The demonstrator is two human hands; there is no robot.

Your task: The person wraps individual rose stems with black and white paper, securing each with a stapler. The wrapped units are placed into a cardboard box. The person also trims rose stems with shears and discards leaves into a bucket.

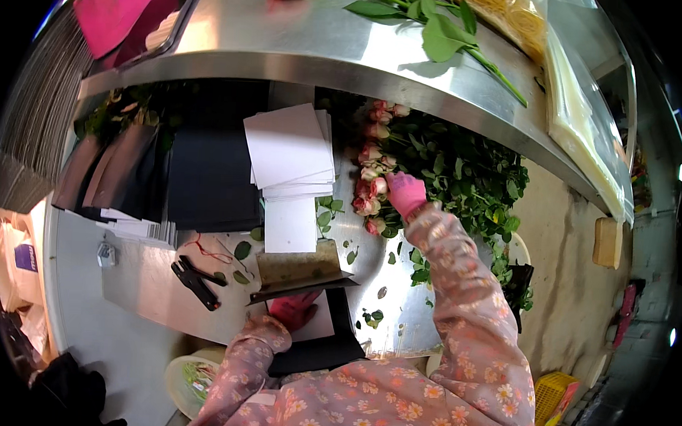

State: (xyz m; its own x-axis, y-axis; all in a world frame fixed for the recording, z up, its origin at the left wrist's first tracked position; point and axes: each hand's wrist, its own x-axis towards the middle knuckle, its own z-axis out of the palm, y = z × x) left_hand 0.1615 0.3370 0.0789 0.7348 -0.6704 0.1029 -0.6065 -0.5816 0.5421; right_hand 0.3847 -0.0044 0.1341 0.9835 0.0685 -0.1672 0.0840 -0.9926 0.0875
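Note:
My right hand [407, 194], in a pink glove, reaches to a pile of pink-and-cream roses [369, 168]. Its fingers are closed at the edge of the rose heads, apparently around a rose, though the fingertips are partly hidden. In a red-pink glove, my left hand [294, 310] lies flat on a white sheet [321, 322]. Beneath that sheet is a black sheet [319, 355], close to my body. A bent metal plate [300, 266] with a dark lower edge stands just beyond my left hand and hides part of it.
White cards [290, 150] lie stacked beside black sheets [209, 180]. A black stapler-like tool [195, 283] rests on the metal table [140, 284] at left. Loose leaves are scattered about. Across the back runs a raised metal shelf [286, 67], holding a rose stem [499, 77].

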